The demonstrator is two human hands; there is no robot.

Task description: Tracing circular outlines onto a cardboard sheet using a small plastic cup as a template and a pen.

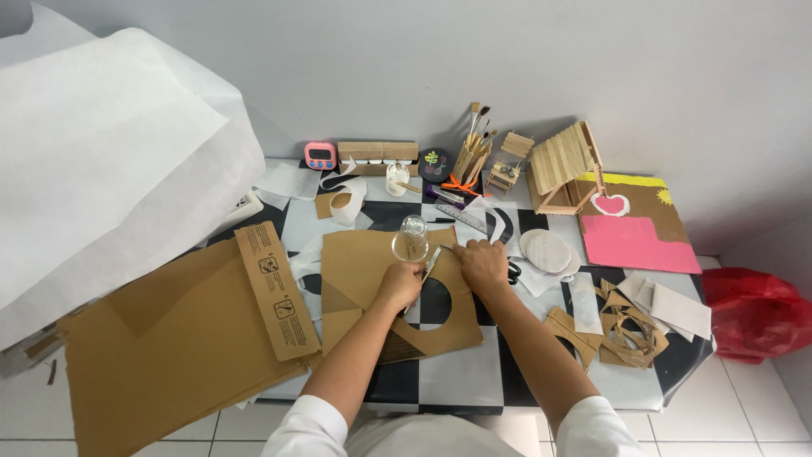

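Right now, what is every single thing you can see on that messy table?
Cardboard sheet with round hole: one, brown, under the hands.
Glass cup: one, clear, upside down behind the left hand.
Big cardboard: one, brown, left edge.
Timer: one, pink, back.
Brushes: several, in a holder, back.
Stick house: one, tan, back right.
Painted board: one, pink and yellow, right.
Cardboard scraps: many, brown, right.
Bag: one, red, floor.
Left hand: holds a cutter; fingers curled.
Right hand: flat on the cardboard.
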